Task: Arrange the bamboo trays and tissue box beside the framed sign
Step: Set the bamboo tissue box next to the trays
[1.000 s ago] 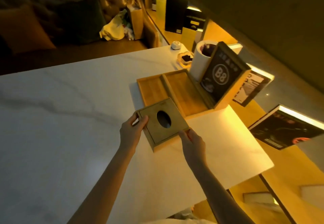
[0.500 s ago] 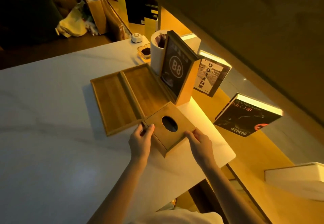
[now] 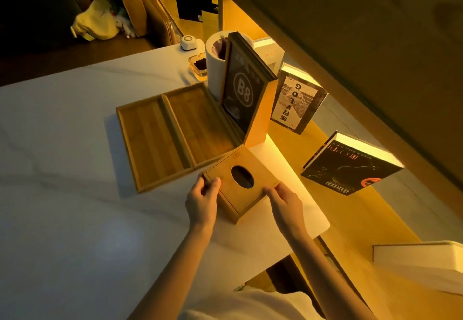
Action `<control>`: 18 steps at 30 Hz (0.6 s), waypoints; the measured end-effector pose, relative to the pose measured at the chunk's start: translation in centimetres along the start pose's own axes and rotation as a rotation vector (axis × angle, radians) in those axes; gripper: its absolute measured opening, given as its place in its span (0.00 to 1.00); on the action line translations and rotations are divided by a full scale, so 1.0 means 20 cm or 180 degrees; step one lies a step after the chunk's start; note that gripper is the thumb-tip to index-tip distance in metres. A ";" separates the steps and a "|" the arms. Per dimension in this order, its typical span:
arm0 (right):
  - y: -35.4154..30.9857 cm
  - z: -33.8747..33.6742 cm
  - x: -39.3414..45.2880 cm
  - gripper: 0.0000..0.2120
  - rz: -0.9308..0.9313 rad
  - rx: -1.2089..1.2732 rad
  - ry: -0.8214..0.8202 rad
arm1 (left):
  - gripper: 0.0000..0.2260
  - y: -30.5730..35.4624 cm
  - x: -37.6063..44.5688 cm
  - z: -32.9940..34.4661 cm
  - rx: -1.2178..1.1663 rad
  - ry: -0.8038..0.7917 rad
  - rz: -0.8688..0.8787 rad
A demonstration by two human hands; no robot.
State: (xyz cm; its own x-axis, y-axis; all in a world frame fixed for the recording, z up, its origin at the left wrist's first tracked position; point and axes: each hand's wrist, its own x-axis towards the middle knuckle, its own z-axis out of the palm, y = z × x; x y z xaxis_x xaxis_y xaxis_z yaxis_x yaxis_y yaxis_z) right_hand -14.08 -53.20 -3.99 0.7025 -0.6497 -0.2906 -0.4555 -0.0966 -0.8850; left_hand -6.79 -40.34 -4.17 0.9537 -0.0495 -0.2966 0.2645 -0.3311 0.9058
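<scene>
A square wooden tissue box (image 3: 226, 189) with an oval hole in its lid rests on the white marble table (image 3: 75, 219), just in front of the framed "B8" sign (image 3: 241, 91). My left hand (image 3: 204, 199) grips the box's left corner and my right hand (image 3: 284, 200) holds its right corner. Two bamboo trays lie side by side to the left of the sign: the left tray (image 3: 150, 142) and the right tray (image 3: 200, 124), whose near edge touches the box.
A white cylinder cup (image 3: 214, 61), a small glass dish (image 3: 199, 65) and a white puck (image 3: 187, 42) stand behind the sign. Books (image 3: 348, 167) lean on a lit shelf to the right. The table's corner edge is close to my right hand.
The tissue box has shifted up against the right tray's near edge, close to the sign's base, with both hands still on it. The camera view has moved closer.
</scene>
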 end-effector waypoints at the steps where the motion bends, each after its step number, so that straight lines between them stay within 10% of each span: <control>1: 0.00 0.00 0.00 0.13 -0.0001 0.0024 0.0016 | 0.16 0.00 0.00 0.00 0.0006 -0.0013 0.0000; 8: 0.04 0.00 0.01 0.22 -0.0017 -0.0193 0.0051 | 0.24 -0.03 -0.01 -0.02 0.0483 -0.0342 0.0288; 13: 0.07 -0.06 0.01 0.28 -0.1957 -0.2326 -0.0154 | 0.32 -0.10 -0.11 0.01 0.2010 -0.0282 0.1555; 18: 0.14 -0.03 -0.01 0.32 -0.1540 -0.2766 -0.0544 | 0.40 -0.12 -0.11 0.03 0.2544 -0.0356 0.1520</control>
State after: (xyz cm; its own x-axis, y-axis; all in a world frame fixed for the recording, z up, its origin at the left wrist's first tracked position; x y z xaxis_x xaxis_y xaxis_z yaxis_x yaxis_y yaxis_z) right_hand -15.83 -53.86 -6.19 0.9553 -0.2849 -0.0791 -0.2935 -0.8816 -0.3697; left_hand -9.67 -39.99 -5.89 0.9057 -0.4238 -0.0119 -0.3679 -0.7995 0.4748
